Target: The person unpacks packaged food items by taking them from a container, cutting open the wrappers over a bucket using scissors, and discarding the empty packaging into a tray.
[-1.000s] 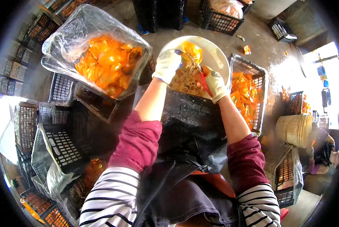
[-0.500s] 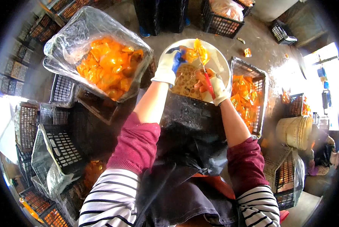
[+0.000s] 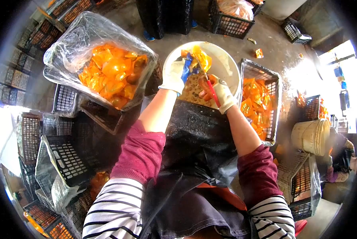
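Over a round white basin point(image 3: 231, 65), my gloved left hand point(image 3: 176, 75) is closed on a shiny orange packet point(image 3: 202, 58). My right hand point(image 3: 221, 93), in a light glove with bare fingertips showing, is wrapped round a red-handled tool point(image 3: 213, 91) that looks like scissors. The tool's metal end reaches the packet. Brownish contents with small round pieces point(image 3: 191, 88) lie in the basin below. To the left, a plastic-lined crate point(image 3: 68, 44) holds a heap of orange packets point(image 3: 110, 71). More orange packets point(image 3: 255, 102) fill a black crate point(image 3: 275, 89) on the right.
Another person's dark-clad legs point(image 3: 168, 18) stand beyond the basin. Stacked crates point(image 3: 66, 153) are at the left. A pale bucket point(image 3: 310, 136) and a lined crate point(image 3: 302, 179) are at the right, near another person point(image 3: 342, 159). A bagged crate point(image 3: 234, 20) sits at the back.
The packet has turned and spread between my hands, and the tool's end has shifted left with it. My right hand has moved slightly left and stays closed on the red handles.
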A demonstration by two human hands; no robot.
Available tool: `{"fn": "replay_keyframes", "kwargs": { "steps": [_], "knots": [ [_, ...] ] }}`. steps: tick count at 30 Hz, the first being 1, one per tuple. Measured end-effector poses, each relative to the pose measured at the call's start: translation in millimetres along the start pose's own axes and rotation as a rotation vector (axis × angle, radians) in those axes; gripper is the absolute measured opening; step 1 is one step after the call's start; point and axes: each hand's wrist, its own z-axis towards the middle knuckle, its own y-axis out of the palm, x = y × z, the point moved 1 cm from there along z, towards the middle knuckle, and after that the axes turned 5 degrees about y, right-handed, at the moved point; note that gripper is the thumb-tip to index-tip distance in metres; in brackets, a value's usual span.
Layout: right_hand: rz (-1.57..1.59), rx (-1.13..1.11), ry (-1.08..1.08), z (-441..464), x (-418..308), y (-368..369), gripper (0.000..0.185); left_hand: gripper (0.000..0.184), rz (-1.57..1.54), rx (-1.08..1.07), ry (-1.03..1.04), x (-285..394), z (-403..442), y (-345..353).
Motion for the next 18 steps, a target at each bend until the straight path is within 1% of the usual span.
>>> {"fn": "replay_keyframes", "kwargs": {
  "steps": [1,3,5,6,8,9,11,12,13,15,17,18],
  "knots": [
    [0.012,-0.001,-0.002,-1.9,-2.7,0.8,0.033,0.059,0.009,0.028,0.037,-17.6,11.4,2.0],
    [0.036,-0.004,-0.006,-4.9,-6.6,1.5,0.032,0.052,0.239,-0.027,-0.041,1.2,5.6,-0.6],
    [0.009,-0.01,-0.006,-0.7,-1.7,-1.8,0.03,0.046,0.481,-0.054,0.112,4.6,4.7,-3.2],
    [-0.005,-0.013,-0.005,0.9,0.4,-3.5,0.029,0.043,0.606,-0.052,0.305,-7.1,8.6,-4.9],
    [0.006,-0.01,0.006,1.6,1.2,-5.1,0.026,0.04,0.399,-0.062,0.463,-32.0,18.5,-0.6],
    [0.012,-0.008,0.011,1.4,-0.1,-4.7,0.025,0.038,0.072,-0.073,0.418,-36.0,20.8,4.9],
    [0.017,0.016,0.048,-5.8,-9.1,-2.9,0.03,0.035,-0.48,-0.095,0.227,-36.6,19.4,11.0],
    [0.02,0.028,0.068,-8.7,-12.4,-2.2,0.033,0.033,-0.704,-0.106,0.085,-4.2,0.3,9.5],
    [0.012,0.034,0.06,-7.7,-10.7,-2.4,0.033,0.031,-0.925,-0.116,-0.062,13.9,-10.7,8.7],
    [-0.005,0.044,0.048,-3.4,-2.7,-3.3,0.032,0.028,-0.559,-0.135,0.534,-22.3,14.6,12.3],
    [-0.093,0.055,0.009,0.2,4.4,-4.4,0.031,0.025,-0.46,-0.135,0.484,-22.8,16.0,10.6],
    [-0.138,0.06,-0.011,0.9,6.0,-4.4,0.031,0.024,-0.553,-0.128,0.146,3.7,2.1,5.4]
  ]
}}
